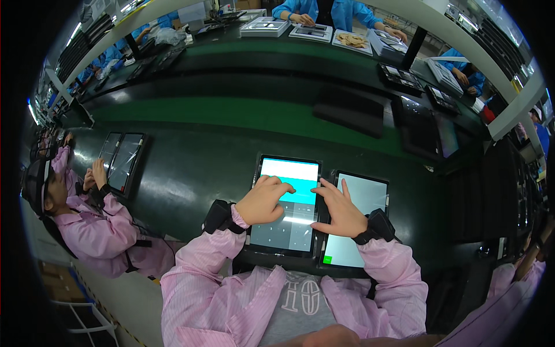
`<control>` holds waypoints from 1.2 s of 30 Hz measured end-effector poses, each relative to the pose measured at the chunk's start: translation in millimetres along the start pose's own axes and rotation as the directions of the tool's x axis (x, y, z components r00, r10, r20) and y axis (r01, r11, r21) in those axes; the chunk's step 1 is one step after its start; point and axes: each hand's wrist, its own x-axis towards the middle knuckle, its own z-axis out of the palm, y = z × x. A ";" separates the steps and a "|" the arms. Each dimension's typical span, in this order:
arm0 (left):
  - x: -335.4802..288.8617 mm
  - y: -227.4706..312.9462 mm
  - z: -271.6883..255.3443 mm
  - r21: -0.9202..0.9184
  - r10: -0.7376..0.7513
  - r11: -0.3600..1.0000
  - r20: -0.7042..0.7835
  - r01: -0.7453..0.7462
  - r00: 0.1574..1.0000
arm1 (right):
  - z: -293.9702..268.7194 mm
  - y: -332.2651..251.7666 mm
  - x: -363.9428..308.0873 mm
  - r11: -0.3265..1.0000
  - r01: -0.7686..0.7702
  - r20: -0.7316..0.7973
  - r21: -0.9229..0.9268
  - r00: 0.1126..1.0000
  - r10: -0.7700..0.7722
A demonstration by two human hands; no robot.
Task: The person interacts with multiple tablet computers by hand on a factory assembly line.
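Two bare hands over two tablets, seen from above; clock directions are read from the picture's centre unless stated otherwise. The left hand (261, 201) is partly open and grips nothing, its index finger and thumb apart and pointing toward 3 o'clock over the keypad tablet (283, 237). The right hand (342, 213), at 3 o'clock from the left, is open with fingers spread and grips nothing; its index finger and thumb reach toward 9 o'clock, to the keypad tablet's right edge. Whether either hand presses the glass cannot be told. The keypad tablet lies at 6 o'clock on the dark table (191, 173), its screen white and cyan above, grey below. At its 3 o'clock side, just beside it, lies the pale tablet (350, 250), partly covered by the right hand, with a green square (328, 259) at its own 7 o'clock corner. Black bands (221, 217) circle both wrists over pink sleeves (390, 263). At 9 o'clock lie two dark-screened tablets (124, 162), with a pink-clad co-worker (87, 231) beside them. Just past 12 o'clock, a person in blue (341, 16) works beside white trays (265, 27).
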 end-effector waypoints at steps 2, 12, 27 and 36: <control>4.1 0.3 1.3 0.014 0.064 0.998 -0.075 -0.063 0.995 | 1.3 1.1 1.5 1.000 -0.009 0.003 0.006 1.000 0.009; 12.0 2.2 12.3 0.188 0.147 0.974 -0.088 -0.129 0.985 | 9.4 2.4 6.7 0.989 0.059 -0.027 -0.133 0.998 -0.064; -46.6 -15.1 -14.8 0.125 0.085 0.990 -0.217 -0.059 0.972 | 10.8 6.2 8.5 0.992 0.120 -0.082 -0.033 0.989 -0.123; -13.9 -12.3 -21.4 0.087 0.066 0.995 -0.223 -0.048 0.973 | 15.7 5.9 11.1 0.988 0.088 -0.050 -0.124 0.994 -0.094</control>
